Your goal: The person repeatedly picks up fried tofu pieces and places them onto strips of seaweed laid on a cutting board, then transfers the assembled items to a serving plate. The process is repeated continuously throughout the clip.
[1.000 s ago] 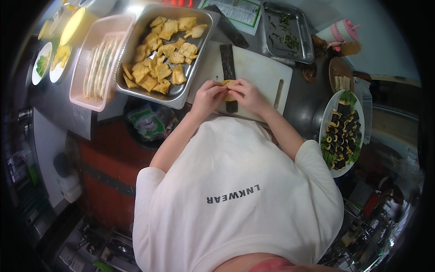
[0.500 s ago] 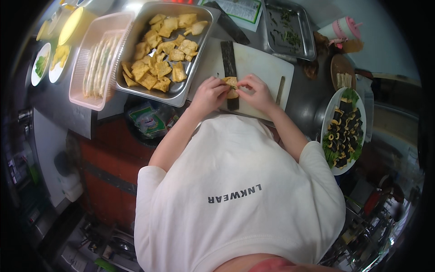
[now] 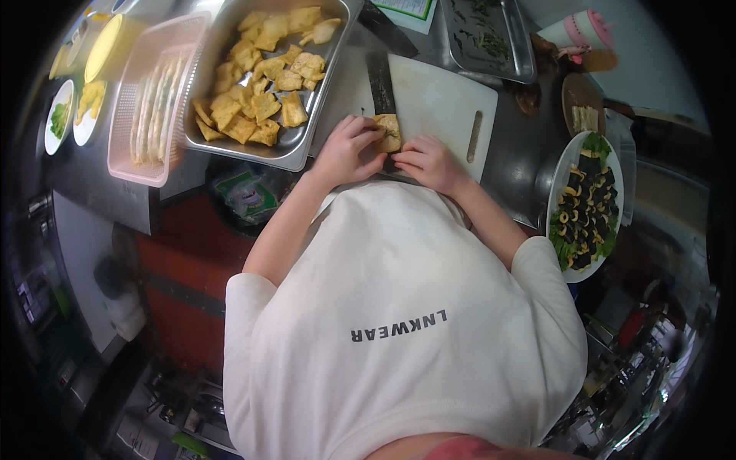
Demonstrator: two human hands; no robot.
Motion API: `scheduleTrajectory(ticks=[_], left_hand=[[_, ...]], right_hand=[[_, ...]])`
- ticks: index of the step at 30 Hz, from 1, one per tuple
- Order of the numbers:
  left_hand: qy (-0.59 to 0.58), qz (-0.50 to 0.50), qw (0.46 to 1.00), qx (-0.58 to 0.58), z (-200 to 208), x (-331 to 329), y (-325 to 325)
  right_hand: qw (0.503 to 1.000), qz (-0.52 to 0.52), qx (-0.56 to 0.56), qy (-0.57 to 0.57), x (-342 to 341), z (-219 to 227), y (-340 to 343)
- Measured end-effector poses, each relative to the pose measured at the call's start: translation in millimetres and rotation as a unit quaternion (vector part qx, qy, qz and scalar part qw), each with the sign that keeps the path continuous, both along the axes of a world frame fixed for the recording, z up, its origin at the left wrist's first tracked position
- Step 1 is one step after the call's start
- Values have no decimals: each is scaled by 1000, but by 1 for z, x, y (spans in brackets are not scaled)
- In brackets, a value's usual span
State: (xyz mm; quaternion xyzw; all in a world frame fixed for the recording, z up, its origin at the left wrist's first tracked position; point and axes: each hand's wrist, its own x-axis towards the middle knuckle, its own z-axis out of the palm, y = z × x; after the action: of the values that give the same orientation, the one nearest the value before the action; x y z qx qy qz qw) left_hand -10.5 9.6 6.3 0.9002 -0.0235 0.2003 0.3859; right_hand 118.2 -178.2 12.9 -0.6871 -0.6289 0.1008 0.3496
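Observation:
On the white cutting board (image 3: 445, 100) a dark seaweed strip (image 3: 380, 83) runs away from me, a golden fried tofu piece (image 3: 389, 134) lying on its near part. Bits of green show on the tofu. My left hand (image 3: 349, 149) is closed at the left of the strip's near end, its index finger by the tofu's edge and its thumb lower down. From the right, my right hand (image 3: 432, 162) pinches at the same near end, just below the tofu. The fingers largely hide that end of the seaweed.
Left of the board is a steel tray (image 3: 303, 157) of fried tofu pieces, then a pink basket (image 3: 119, 153) with pale strips. More seaweed (image 3: 389, 29) and a steel tray of green leaves (image 3: 529, 65) lie behind. A plate (image 3: 553, 184) of dark rolls stands at right.
Both hands have come off the tofu's middle toward the near end of the strip. The tofu now lies more exposed. The whole view has shifted slightly.

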Motion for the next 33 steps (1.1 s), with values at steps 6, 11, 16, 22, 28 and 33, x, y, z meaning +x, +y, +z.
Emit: scheduleTrajectory(ticks=[6,11,16,22,28,33], left_hand=[[11,-15,1000,10,8,-2,-1],[-2,0,1000,16,2,1,-2],[-21,20,1000,3,0,1,-5],[2,48,998,-32,-1,5,-6],[-28,70,997,-32,-4,10,-7],[24,60,998,-12,4,1,-8]], right_hand=[[999,-22,1,33,-1,-3,3],[986,-95,13,135,-7,-3,16],[972,-140,37,185,-7,-7,19],[992,-74,104,13,-6,-4,13],[994,-92,61,-2,-1,-17,23],[994,-100,22,22,-1,-9,28]])
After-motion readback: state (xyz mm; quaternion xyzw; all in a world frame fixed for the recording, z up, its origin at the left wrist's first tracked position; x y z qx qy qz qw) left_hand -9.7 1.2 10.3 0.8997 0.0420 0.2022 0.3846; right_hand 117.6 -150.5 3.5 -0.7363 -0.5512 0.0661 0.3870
